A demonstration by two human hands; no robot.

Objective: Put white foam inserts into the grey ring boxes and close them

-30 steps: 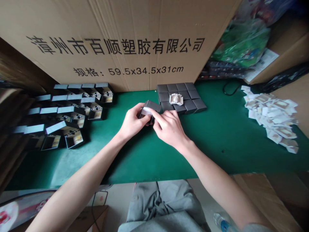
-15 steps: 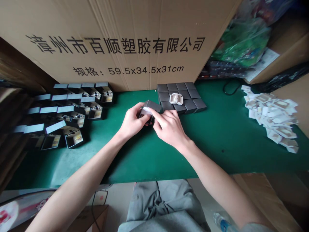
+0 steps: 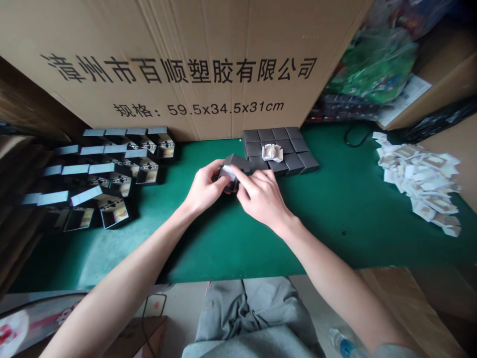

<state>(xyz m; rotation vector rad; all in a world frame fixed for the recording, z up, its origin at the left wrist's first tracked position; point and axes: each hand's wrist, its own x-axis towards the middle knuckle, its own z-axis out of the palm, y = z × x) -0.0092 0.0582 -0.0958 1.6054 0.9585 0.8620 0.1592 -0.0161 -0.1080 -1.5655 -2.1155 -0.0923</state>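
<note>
Over the middle of the green mat (image 3: 335, 214), both hands meet on one small dark grey box (image 3: 237, 162). My left hand (image 3: 204, 188) grips the box from the left, fingers curled round it. My right hand (image 3: 261, 196) closes on it from the right, its fingertips pressing the pale flap (image 3: 228, 172) at the open end. Just behind them lies a block of closed grey boxes (image 3: 294, 161) with a folded white insert (image 3: 272, 152) lying on top.
Several open grey boxes (image 3: 112, 174) stand in rows at the left. A heap of white paper inserts (image 3: 421, 179) lies at the right edge. A big printed carton (image 3: 186, 64) walls off the back. Bags and cartons crowd the back right corner.
The box has tilted slightly and the pale flap has shifted under my right fingertips. Both hands stay in the same place.
</note>
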